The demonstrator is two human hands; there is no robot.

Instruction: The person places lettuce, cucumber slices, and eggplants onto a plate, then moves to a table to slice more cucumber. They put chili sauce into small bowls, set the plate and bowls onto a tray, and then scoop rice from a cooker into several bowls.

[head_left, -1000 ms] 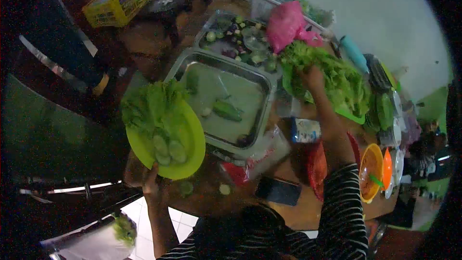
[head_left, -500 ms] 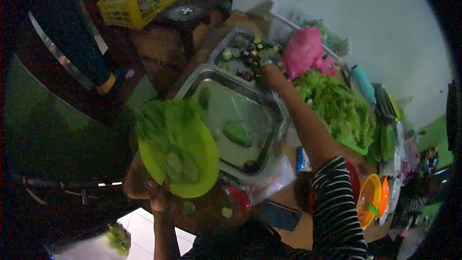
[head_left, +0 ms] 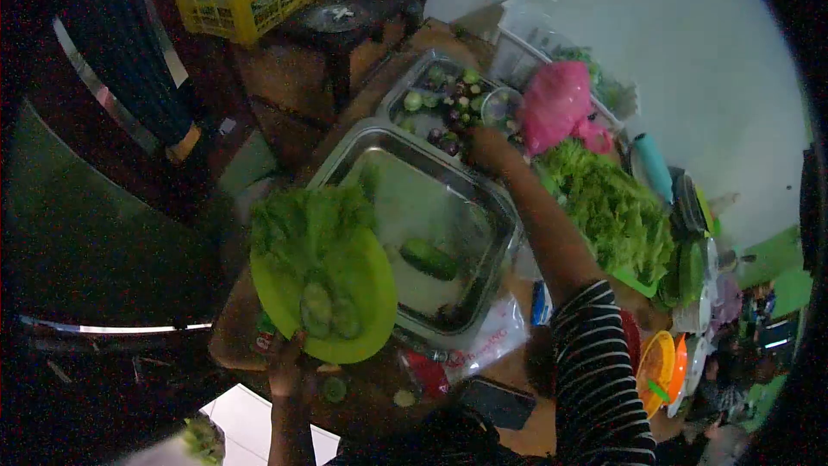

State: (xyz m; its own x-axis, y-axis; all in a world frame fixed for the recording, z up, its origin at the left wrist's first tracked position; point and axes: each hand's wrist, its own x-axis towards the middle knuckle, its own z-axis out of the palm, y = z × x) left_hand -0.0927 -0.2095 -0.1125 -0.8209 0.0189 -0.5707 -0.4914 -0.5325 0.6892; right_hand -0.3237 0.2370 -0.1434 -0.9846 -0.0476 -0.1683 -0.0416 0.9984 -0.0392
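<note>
Two hands are busy in my view. My left hand (head_left: 289,364) pinches the near edge of the green plate (head_left: 378,293), which holds lettuce (head_left: 302,217) and cucumber slices (head_left: 316,304). I think I should keep it flat so nothing slides off. My right hand (head_left: 492,148) reaches into the tray (head_left: 395,97) of small eggplants (head_left: 445,140); I can't tell if its fingers pinch one. Soft, small grabs seem best there. The pink bag (head_left: 556,102) is close by, and the metal pan (head_left: 338,154) sits between plate and tray, so I should mind both.
</note>
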